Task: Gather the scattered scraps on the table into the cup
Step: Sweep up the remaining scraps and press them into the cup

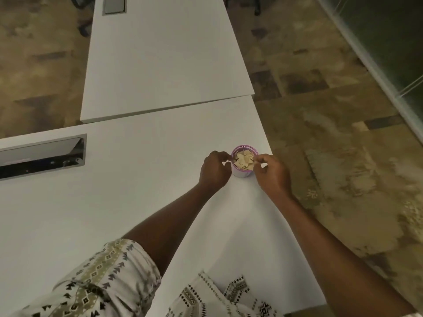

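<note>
Your cup (244, 161) stands upright near the right edge of the white table (114, 213), its long axis vertical and its open mouth pointing straight up toward you. It is a small pinkish-purple cup with a patterned band around the rim. Inside it lies a heap of tan scraps (244, 161), flat angular pieces piled at mixed angles and filling the mouth nearly to the rim.

Your left hand (214, 171) sits just beside the cup on its left, fingers curled in, with the thumb and forefinger pinched together at the rim. Whether they hold a scrap or only touch the cup, you cannot tell from here. Your right hand (273, 173) is on the opposite side, fingers likewise curled, its fingertips meeting at the right edge of the rim above the pile; what they pinch is too small to make out.

A patterned sleeve (100, 277) covers your left upper arm. A recessed cable tray (41, 154) is set into the table well to the left of the cup. A second white table (160, 60) butts against the far edge.
</note>
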